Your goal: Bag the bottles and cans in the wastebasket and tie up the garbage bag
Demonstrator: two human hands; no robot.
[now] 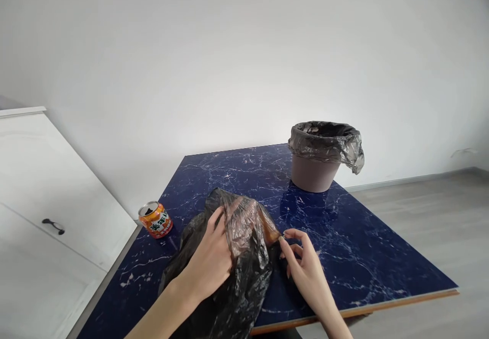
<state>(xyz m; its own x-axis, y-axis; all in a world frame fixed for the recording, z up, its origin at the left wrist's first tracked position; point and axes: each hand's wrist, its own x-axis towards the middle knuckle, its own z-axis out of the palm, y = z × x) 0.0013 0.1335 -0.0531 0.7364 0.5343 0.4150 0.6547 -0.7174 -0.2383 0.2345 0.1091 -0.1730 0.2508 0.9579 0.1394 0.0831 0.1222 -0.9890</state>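
Black bag [246,283] lies bunched, only partly spread; my right fingers [289,257] pinch its edge, my left fingers' [212,222] grip is hidden; the bin [311,175] stands lined.

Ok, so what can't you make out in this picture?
All in the head view:
Black bag: folds hide whether anything lies inside; the picture's bottom edge cuts off its near end.
Bin: near rim and liner hide its floor.
Can: small print too tiny to read.

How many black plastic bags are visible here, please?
2: one crumpled bag at the left hand and right hand; a liner bag sits in the bin, folded over its rim.
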